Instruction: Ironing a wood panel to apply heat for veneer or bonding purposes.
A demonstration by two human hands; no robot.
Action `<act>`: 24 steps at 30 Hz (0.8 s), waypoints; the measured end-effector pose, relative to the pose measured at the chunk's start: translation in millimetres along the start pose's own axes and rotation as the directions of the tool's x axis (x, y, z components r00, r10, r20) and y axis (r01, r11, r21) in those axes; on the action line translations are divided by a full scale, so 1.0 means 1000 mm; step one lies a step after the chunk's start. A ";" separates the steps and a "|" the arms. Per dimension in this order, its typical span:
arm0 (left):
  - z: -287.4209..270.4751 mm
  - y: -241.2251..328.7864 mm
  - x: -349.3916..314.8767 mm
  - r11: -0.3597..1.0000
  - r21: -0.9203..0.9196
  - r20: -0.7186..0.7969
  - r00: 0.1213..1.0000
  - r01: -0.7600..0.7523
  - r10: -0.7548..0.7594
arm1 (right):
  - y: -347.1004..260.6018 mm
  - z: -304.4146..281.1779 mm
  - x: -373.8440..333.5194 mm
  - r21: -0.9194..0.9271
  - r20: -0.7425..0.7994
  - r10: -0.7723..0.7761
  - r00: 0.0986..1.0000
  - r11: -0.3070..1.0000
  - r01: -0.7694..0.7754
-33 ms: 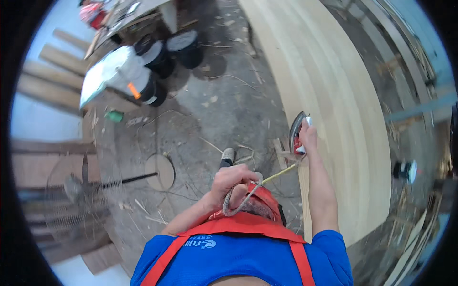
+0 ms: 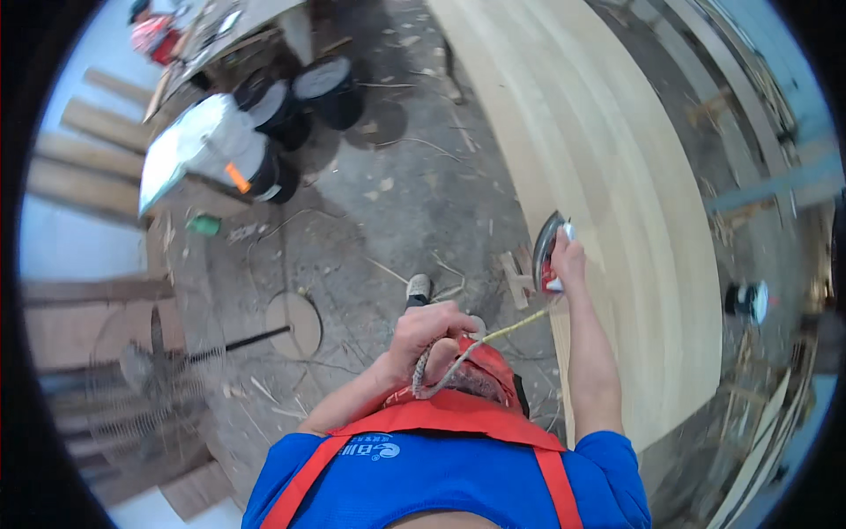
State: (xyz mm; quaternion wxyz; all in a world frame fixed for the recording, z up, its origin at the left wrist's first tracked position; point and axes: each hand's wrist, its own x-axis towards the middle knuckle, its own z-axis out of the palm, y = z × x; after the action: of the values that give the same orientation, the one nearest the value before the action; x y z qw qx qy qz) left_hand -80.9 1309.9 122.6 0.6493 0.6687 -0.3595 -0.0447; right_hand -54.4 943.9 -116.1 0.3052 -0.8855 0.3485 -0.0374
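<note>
My right hand (image 2: pixel 569 257) is closed round the handle of a clothes iron (image 2: pixel 548 251) with a dark soleplate and a red and white body. The iron is at the left edge of a long pale wood sheet (image 2: pixel 617 185), tilted so its soleplate faces left. From its rear a yellowish cord (image 2: pixel 515 326) runs to my left hand (image 2: pixel 429 335), which is held in front of my red apron (image 2: pixel 485 375). That hand is closed on a loop of the cord, its fingers curled.
A stand fan (image 2: pixel 150 361) with a round base (image 2: pixel 295 326) is at left. Black buckets (image 2: pixel 330 93) and a white-covered stack (image 2: pixel 198 132) stand at far left, near a table (image 2: pixel 256 26) and another person (image 2: pixel 154 37). Another bucket (image 2: pixel 747 301) is at right. Wood scraps lie about.
The view has shifted slightly, so the buckets and fan base sit a little differently in it. My right hand and the iron are slightly lower in the picture. Both hands keep their grip.
</note>
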 end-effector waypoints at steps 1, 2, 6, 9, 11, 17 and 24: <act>-0.009 -0.009 0.013 1.000 -0.012 0.026 1.000 -0.016 0.016 | 0.006 -0.013 -0.028 0.110 -0.009 -0.015 1.000 0.994 0.016; -0.015 -0.015 0.031 0.998 -0.040 0.070 0.997 -0.038 0.041 | 0.029 -0.025 -0.052 0.102 -0.068 0.063 0.996 0.993 -0.056; -0.061 -0.047 0.064 0.996 -0.086 0.157 0.987 -0.020 0.034 | 0.081 -0.066 -0.154 0.420 -0.109 0.567 0.817 0.771 -0.479; -0.094 -0.072 0.082 0.998 -0.018 0.082 0.994 0.067 -0.065 | 0.124 -0.081 -0.204 0.570 -0.218 0.758 0.614 0.610 -0.551; -0.112 -0.090 0.091 0.996 0.005 0.059 0.995 0.085 -0.086 | 0.132 -0.084 -0.215 0.686 -0.223 0.882 0.416 0.445 -0.576; -0.111 -0.116 0.111 0.974 0.015 0.050 0.973 0.225 -0.226 | 0.092 -0.057 -0.176 0.700 -0.123 0.853 0.508 0.437 -0.565; -0.052 -0.110 0.147 0.959 -0.057 0.085 0.958 0.278 -0.273 | 0.003 -0.014 -0.007 0.220 -0.019 0.410 0.912 0.892 -0.396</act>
State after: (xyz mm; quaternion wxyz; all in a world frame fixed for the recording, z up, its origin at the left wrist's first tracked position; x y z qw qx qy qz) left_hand 101.6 1263.1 91.8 0.6449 0.6875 -0.2858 -0.1724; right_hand -65.8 939.7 -105.7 0.3873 -0.7548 0.5280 -0.0387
